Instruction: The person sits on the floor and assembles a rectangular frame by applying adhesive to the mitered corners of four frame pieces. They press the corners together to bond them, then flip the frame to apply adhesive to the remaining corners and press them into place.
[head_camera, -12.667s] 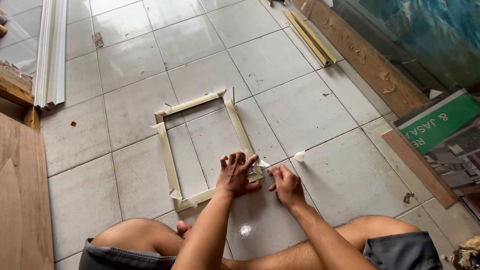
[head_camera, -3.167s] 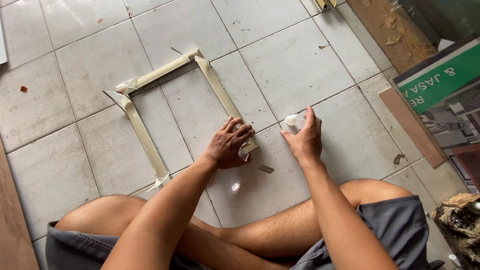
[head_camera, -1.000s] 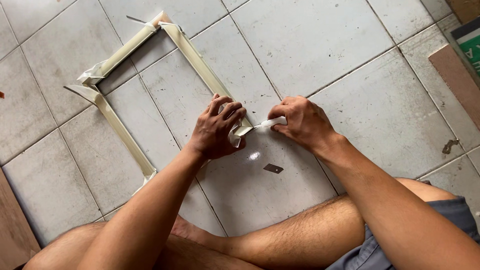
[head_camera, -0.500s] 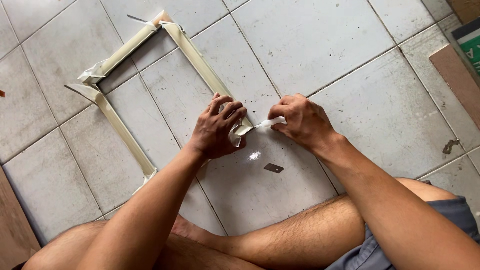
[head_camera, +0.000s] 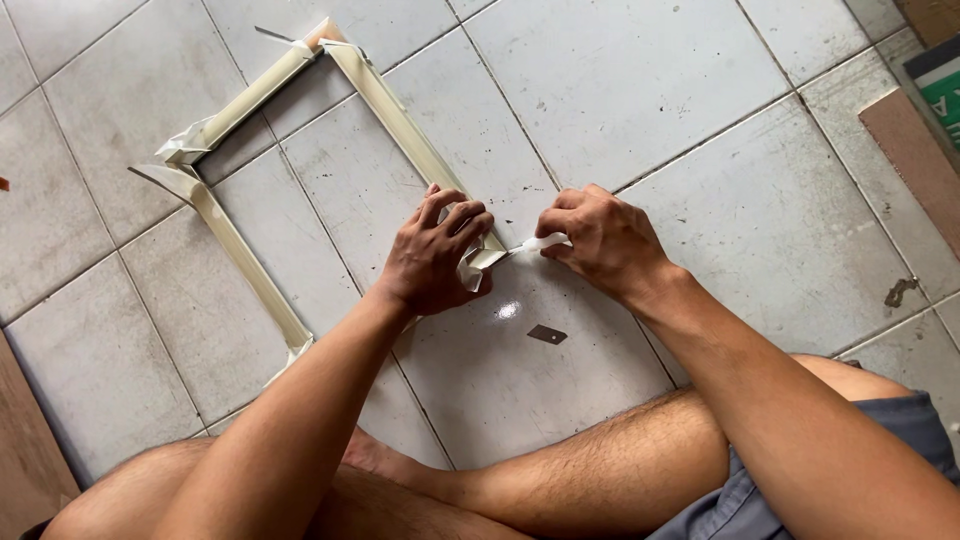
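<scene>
A cream rectangular frame (head_camera: 380, 100) lies flat on the grey tiled floor (head_camera: 650, 110). My left hand (head_camera: 435, 255) presses down on its near right corner, fingers curled over the wrapped white paper there. My right hand (head_camera: 600, 240) pinches a small white tube (head_camera: 540, 243) whose tip points at that same corner, almost touching my left fingers. White paper is also bunched at the frame's left corner (head_camera: 185, 150) and near corner (head_camera: 290, 355). My bare legs are crossed below the hands.
A small dark scrap (head_camera: 547, 334) lies on the tile just below the hands. A brown board (head_camera: 915, 170) and a green printed sheet (head_camera: 945, 85) rest at the right edge. A wooden surface (head_camera: 25, 460) shows at the lower left.
Between 12.7 and 1 s ago the view drew closer and my right hand took up the white tube. In the last second both hands have stayed at the corner, hardly moving.
</scene>
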